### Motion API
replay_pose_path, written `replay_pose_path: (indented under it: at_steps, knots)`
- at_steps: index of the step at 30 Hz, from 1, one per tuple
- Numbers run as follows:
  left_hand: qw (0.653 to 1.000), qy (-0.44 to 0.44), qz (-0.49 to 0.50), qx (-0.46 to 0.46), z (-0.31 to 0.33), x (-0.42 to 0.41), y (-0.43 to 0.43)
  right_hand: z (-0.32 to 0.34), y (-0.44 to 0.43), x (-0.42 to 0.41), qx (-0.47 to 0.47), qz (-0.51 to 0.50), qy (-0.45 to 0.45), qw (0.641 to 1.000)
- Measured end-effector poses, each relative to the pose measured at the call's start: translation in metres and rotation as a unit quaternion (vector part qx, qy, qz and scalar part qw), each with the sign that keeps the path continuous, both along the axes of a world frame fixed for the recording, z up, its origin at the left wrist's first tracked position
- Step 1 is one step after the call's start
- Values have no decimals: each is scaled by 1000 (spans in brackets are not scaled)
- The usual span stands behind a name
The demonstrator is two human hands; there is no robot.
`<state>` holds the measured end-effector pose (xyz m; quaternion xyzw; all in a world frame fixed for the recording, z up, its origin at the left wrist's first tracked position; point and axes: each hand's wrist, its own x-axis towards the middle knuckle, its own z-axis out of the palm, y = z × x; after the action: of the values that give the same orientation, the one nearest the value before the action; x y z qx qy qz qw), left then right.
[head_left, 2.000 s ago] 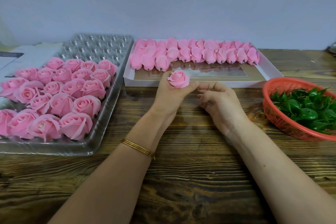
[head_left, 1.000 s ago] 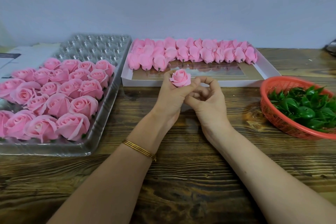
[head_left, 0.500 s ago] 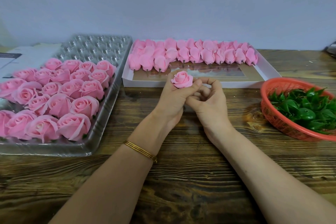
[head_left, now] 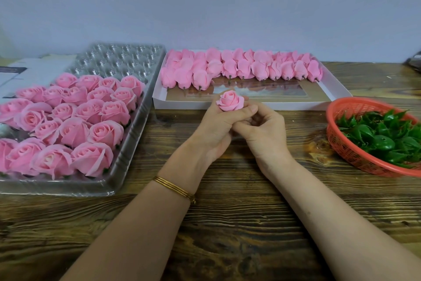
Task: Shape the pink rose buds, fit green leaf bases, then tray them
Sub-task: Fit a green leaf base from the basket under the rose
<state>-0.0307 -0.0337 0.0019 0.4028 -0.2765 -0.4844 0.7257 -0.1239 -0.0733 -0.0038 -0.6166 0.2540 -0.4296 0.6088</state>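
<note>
My left hand (head_left: 214,130) holds a shaped pink rose bud (head_left: 230,100) upright at its fingertips, just in front of the white box. My right hand (head_left: 265,131) is pressed against the left. Its curled fingers tuck in under the bud's base, where the contact is hidden. No green leaf base shows on this bud. The clear plastic tray (head_left: 127,144) at the left holds several finished roses (head_left: 75,119). Its far cells are bare. A red basket (head_left: 348,150) at the right holds green leaf bases (head_left: 385,139).
A shallow white box (head_left: 268,105) behind my hands carries rows of unshaped pink buds (head_left: 241,66) along its far side. White paper (head_left: 34,71) lies at the back left. Bare wooden table (head_left: 227,223) lies under my forearms. A gold bangle (head_left: 174,188) circles my left wrist.
My right hand has moved left from the table and closed in against my left hand under the bud. The bud stays at about the same spot.
</note>
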Motion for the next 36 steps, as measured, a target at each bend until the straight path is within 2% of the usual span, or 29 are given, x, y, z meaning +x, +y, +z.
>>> replay_pose_path:
  at_steps: [7, 11, 15, 21, 27, 36]
  knots:
    - [997, -48, -58, 1, 7, 0, 5, -1, -5, 0, 11, -21, -8, 1000]
    - [999, -27, 2, 38, 13, 2, 3, -1, -11, 1, 23, -32, -10, 999]
    - [984, -136, 69, 91, 13, 13, 5, -3, -15, 0, 7, -33, 10, 999]
    - [923, -331, 108, 162, 17, 9, 8, -9, -15, 1, -70, -34, 81, 994]
    - [835, -495, 159, 181, 26, 6, 7, -11, -16, 1, -99, -44, 109, 988]
    - [746, -612, 58, 256, 40, 7, -3, -4, -14, -3, -81, -53, 107, 989]
